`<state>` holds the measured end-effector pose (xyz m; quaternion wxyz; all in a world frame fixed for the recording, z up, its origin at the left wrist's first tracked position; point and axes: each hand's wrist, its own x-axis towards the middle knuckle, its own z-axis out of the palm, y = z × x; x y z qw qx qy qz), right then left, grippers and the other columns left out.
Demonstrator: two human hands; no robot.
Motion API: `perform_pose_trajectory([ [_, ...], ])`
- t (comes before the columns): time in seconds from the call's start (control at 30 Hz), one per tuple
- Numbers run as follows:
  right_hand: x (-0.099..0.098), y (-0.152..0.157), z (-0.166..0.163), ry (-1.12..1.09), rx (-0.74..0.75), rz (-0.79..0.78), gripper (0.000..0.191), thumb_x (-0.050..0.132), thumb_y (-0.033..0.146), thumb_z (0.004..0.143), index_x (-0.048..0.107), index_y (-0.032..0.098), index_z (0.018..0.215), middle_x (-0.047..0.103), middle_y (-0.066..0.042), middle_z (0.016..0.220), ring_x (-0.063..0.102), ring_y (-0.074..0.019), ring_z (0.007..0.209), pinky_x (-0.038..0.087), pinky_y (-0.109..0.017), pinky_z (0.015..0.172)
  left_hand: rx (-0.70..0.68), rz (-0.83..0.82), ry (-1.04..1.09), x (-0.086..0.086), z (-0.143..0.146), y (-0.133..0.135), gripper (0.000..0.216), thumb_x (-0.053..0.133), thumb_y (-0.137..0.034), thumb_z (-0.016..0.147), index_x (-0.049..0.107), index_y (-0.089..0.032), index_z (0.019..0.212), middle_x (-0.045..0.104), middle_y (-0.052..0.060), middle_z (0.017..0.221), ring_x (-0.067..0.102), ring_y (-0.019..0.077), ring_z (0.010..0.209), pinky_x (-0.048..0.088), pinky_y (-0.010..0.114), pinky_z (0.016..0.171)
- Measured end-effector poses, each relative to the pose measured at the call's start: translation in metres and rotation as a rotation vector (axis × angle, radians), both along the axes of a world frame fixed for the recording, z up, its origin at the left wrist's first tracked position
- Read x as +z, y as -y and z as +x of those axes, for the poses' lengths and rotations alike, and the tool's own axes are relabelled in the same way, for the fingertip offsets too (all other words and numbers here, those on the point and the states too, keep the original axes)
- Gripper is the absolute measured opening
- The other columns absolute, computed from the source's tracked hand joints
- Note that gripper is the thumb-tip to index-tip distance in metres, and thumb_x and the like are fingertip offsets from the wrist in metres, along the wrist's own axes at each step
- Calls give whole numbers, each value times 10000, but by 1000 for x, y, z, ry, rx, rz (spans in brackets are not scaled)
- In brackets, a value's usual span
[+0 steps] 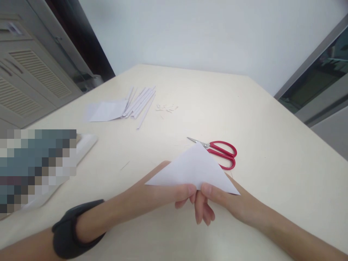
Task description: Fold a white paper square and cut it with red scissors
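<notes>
Fingers (187, 190) of the left hand (160, 195) and right hand (236, 204) are drawn in close, both thumbs pressing near the middle of the long lower edge of a white paper triangle (190, 166). The other fingers curl beneath, some tips showing below that edge; how firmly they grip underneath is hidden.

The triangle is just above the desk (277, 152) or resting on the hands, its peak at 12 o'clock and its long side toward the wearer; whether it touches the desk cannot be told. The step in hand looks like handling a fold, with the thumbs side by side at the edge. My judgement is that the next move calls for even pressure along that edge, with corners kept lined up.

Scissors (221, 153) lie at 1 o'clock, blades toward 10, partly hidden by the triangle. Farther off, small scraps (165, 107) lie at 11 o'clock; narrow strips (143, 101) are bunched between 10 and 11, beside flat sheets (107, 110) at 10. A pixelated item (38, 163) sits at 9 o'clock. A dark band (63, 232) circles the left wrist at 8.
</notes>
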<state>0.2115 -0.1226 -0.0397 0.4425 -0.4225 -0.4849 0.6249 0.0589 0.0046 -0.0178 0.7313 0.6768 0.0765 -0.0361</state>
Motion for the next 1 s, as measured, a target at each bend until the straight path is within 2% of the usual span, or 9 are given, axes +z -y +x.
perform_pose_trajectory([
  [0.13,2,3,1,74,-61,-3,507,384,441,1006,711,188,713,657,-35,768,520,-125,612,456,-258,634,92,-94,-7,-1,1,1,285,483,-122,823,595,-174,566,740,8,676,633,143,659,337,246,517],
  [0.27,4,4,3,116,-107,12,533,385,438,1008,718,165,694,582,-13,633,527,-124,602,457,-250,620,241,-93,-24,-8,0,1,260,560,-184,771,539,-174,511,562,-39,485,508,112,507,344,245,528],
  [0.43,5,3,4,128,-97,-3,533,385,442,1005,725,164,704,612,-28,697,531,-123,612,461,-255,631,223,-76,-25,-14,-5,-2,264,583,-230,796,560,-172,540,524,-43,514,461,106,515,340,244,539],
  [0.67,4,2,5,51,-126,44,521,423,397,1007,727,120,687,574,-12,567,526,-104,564,438,-214,567,221,-64,7,-12,-8,-8,267,570,-230,830,582,-187,567,487,-52,512,457,114,546,355,252,608],
  [0.83,5,3,4,41,-159,61,514,436,390,1006,724,116,680,589,-12,573,525,-95,557,437,-206,564,224,-106,-8,-8,-6,-5,280,571,-254,822,578,-186,551,469,-48,503,449,117,539,354,267,623],
  [1.0,8,4,10,47,-206,79,516,435,381,1007,719,138,651,551,4,548,517,-101,559,427,-226,588,283,-247,-11,-7,-6,-6,255,582,-289,811,585,-174,583,420,-48,479,385,120,522,300,270,540],
])
